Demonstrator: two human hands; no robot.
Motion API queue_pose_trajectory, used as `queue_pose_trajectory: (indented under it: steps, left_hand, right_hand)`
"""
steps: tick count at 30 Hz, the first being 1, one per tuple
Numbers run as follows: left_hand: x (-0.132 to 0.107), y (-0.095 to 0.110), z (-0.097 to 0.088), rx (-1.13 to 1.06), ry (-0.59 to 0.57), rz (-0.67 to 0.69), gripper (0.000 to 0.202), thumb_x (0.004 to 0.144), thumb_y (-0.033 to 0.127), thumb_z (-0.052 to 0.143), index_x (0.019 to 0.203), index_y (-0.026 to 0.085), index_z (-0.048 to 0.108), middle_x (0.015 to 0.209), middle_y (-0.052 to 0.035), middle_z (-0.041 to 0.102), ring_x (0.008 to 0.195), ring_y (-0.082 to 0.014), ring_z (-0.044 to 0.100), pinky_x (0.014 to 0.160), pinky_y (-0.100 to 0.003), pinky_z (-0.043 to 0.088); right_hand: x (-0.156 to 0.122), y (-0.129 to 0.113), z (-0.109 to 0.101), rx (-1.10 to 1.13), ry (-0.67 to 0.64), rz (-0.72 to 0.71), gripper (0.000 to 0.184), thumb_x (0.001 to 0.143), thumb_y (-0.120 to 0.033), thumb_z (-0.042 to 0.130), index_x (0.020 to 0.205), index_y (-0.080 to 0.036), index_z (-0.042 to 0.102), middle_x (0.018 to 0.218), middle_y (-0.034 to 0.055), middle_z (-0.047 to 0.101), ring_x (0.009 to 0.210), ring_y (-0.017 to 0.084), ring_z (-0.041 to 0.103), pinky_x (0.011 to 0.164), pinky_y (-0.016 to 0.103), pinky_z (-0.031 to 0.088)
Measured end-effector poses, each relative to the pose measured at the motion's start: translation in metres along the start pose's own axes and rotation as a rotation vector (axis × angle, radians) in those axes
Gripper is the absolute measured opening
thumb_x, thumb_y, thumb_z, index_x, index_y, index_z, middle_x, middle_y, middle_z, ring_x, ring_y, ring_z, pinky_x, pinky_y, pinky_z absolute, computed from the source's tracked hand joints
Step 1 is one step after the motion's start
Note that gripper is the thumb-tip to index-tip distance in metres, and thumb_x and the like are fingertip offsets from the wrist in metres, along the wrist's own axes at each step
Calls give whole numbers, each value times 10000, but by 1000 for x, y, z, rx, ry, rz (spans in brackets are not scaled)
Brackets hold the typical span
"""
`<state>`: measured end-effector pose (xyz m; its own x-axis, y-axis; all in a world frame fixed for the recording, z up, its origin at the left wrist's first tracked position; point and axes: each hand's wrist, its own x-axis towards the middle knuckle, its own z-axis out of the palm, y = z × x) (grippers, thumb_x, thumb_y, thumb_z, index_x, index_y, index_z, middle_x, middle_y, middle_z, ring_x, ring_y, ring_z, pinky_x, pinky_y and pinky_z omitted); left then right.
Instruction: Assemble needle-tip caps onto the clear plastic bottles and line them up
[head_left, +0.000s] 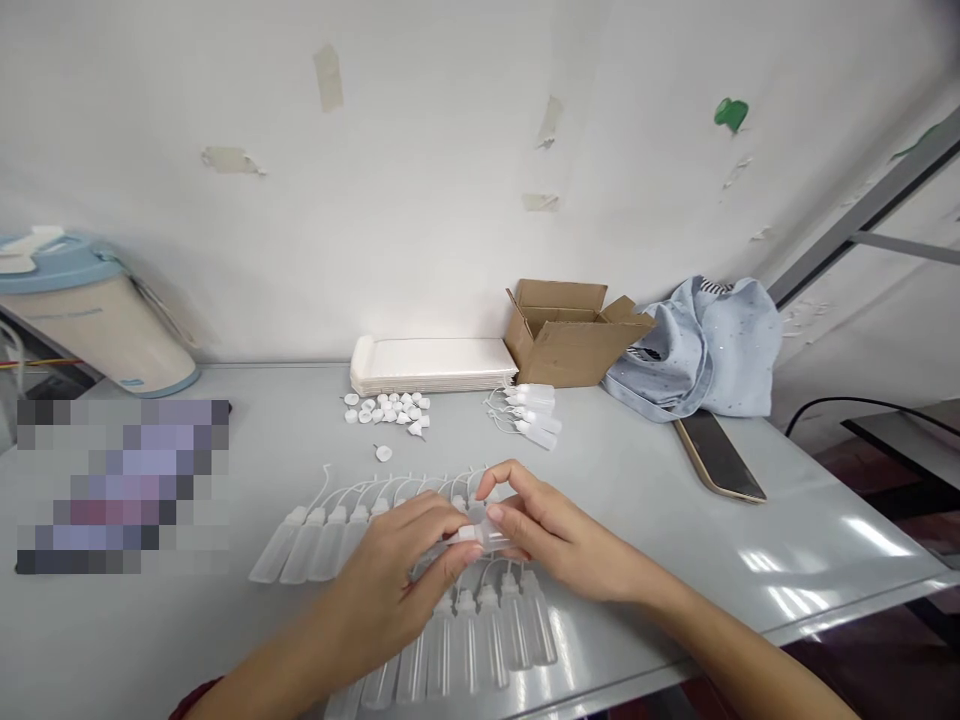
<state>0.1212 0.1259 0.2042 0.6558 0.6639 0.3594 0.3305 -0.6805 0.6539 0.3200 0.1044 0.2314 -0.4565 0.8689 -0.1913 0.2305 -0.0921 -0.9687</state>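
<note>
Both hands meet over the middle of the table around one small translucent squeeze bottle. My left hand pinches the white cap end between thumb and fingers. My right hand grips the bottle's body from the other side, its index finger arched. Behind the hands lies a row of similar bottles with thin white tubes at their necks, partly covered by my left hand. A second row of bottles lies nearer the front edge, partly hidden by the left hand and forearm.
Several small white caps lie loose beyond the rows, beside a stack of white envelopes. More bottles rest before an open cardboard box. Rightward are a blue cloth bag and a phone; a large tumbler stands left.
</note>
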Motion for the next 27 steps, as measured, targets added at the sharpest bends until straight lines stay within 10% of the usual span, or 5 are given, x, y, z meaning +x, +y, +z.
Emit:
queue_pose_trajectory:
  steps: [7, 15, 22, 27]
  left_hand:
    - [-4, -8, 7, 392, 231, 416, 197, 866, 49, 539, 1043, 136, 549, 843, -66, 634, 831, -208, 575, 724, -344, 492]
    - [0, -4, 0, 37, -5, -11, 146, 933, 268, 477, 862, 191, 579, 712, -4, 584, 658, -147, 538, 585, -256, 448]
    - [-2, -5, 7, 355, 199, 350, 79, 905, 106, 500, 911, 150, 567, 774, -52, 624, 737, -191, 532, 681, -334, 434]
    - [-1, -4, 5, 133, 49, 159, 99, 936, 195, 473, 908, 174, 565, 788, -33, 609, 756, -178, 510, 709, -327, 421]
  right_hand:
    - [5, 4, 0, 61, 39, 52, 244, 941, -467, 396, 925, -224, 418, 648, -78, 264, 585, 85, 279, 639, 236, 429]
    - [4, 9, 2, -7, 90, -24, 211, 957, -428, 384, 959, -219, 412, 645, -77, 323, 575, 82, 342, 602, 221, 395]
    - [4, 2, 0, 49, 92, 61, 237, 933, -457, 420, 902, -223, 428, 634, -80, 280, 579, 86, 291, 581, 199, 394]
    - [8, 10, 1, 128, 41, 42, 240, 936, -460, 421, 910, -222, 413, 609, -92, 249, 526, 72, 262, 521, 185, 340]
